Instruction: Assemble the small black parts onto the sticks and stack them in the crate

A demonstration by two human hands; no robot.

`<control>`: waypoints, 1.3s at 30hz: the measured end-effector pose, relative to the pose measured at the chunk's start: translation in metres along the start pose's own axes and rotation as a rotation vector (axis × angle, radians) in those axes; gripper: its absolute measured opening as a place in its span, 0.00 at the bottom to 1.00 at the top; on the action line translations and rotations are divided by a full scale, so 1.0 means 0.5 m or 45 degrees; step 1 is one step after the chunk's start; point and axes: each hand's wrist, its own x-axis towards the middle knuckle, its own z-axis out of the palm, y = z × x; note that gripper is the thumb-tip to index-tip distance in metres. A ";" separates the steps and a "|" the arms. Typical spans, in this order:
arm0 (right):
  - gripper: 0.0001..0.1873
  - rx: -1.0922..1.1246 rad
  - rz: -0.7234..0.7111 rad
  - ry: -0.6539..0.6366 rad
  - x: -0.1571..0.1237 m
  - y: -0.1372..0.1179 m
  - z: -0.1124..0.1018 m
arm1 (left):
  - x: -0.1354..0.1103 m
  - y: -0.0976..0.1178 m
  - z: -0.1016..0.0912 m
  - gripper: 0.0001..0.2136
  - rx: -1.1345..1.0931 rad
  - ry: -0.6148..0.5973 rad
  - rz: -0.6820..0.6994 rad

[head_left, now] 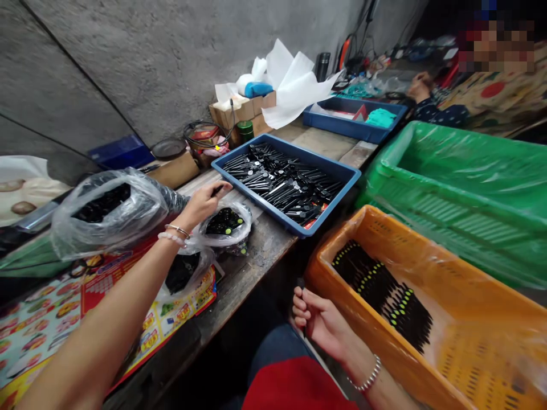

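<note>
My left hand (203, 204) is closed on a small black piece (217, 191), just left of a blue tray (354, 176) full of slim black parts (277, 182). Below that hand stands a clear plastic bag (245, 230) of small black pieces with yellow-green dots. My right hand (327, 324) is over my lap, its fingers pinching a slim dark piece (301, 283) whose tip shows above them. Beside it, an orange crate (371, 228) holds rows of black parts (384, 290) with yellow-green dots. What kind of parts these are, I cannot tell.
A green crate (461, 193) lined with plastic stands behind the orange one. Two more bags hold black pieces: a large bag (106, 210) and a smaller bag (183, 270). Farther back are another blue tray (367, 134) and a co-worker's hand (420, 86).
</note>
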 end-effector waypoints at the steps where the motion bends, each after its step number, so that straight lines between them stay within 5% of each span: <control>1: 0.15 0.032 0.008 -0.011 -0.002 0.001 -0.002 | -0.012 0.018 -0.009 0.18 -0.028 0.103 0.008; 5: 0.12 0.099 0.038 -0.068 -0.009 0.009 -0.010 | -0.098 0.108 -0.036 0.16 -0.291 0.340 -0.087; 11: 0.11 0.135 0.082 -0.100 -0.024 0.027 -0.010 | -0.323 0.224 -0.025 0.08 -0.640 0.229 -0.311; 16: 0.13 0.091 0.106 -0.039 -0.032 0.050 0.001 | -0.491 0.230 -0.008 0.07 -0.544 0.198 -0.557; 21: 0.11 -0.019 0.084 0.163 -0.023 0.091 0.011 | -0.607 0.223 0.009 0.07 -0.589 0.077 -0.729; 29: 0.15 -0.137 0.141 0.124 -0.019 0.142 0.028 | -0.699 0.233 0.111 0.18 -0.973 -0.079 -1.027; 34: 0.20 -0.193 0.119 0.116 -0.024 0.176 0.046 | -0.706 0.257 0.202 0.29 -1.247 -0.180 -1.092; 39: 0.23 -0.255 0.114 0.142 -0.034 0.201 0.056 | -0.700 0.287 0.226 0.26 -1.561 -0.216 -1.207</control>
